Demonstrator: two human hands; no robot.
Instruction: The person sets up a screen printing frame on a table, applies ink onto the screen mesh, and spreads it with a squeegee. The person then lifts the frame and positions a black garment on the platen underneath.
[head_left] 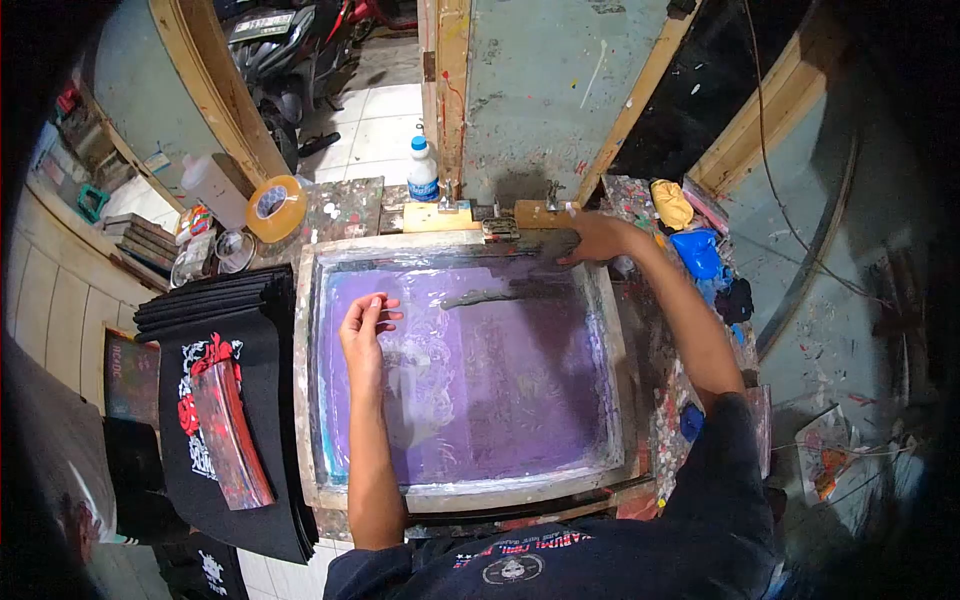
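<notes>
A wooden-framed screen point(530, 400) with purple mesh lies flat on the worktable, a streak of dark grey ink point(490, 297) across its upper part. Above the left half of the mesh is my left hand point(370, 322), its fingers loosely curled and apart, holding nothing. My right hand point(597, 238) reaches to the frame's upper right edge, beside the right hinge clamp point(552, 200); its fingers point left, and their undersides are hidden.
Black printed fabric point(240, 320) is stacked at left with a red-stained squeegee point(232, 435) on it. Behind the screen stand a blue-capped bottle point(422, 170) and a tape roll point(276, 208). A blue container point(697, 254) and yellow item point(672, 204) are at right.
</notes>
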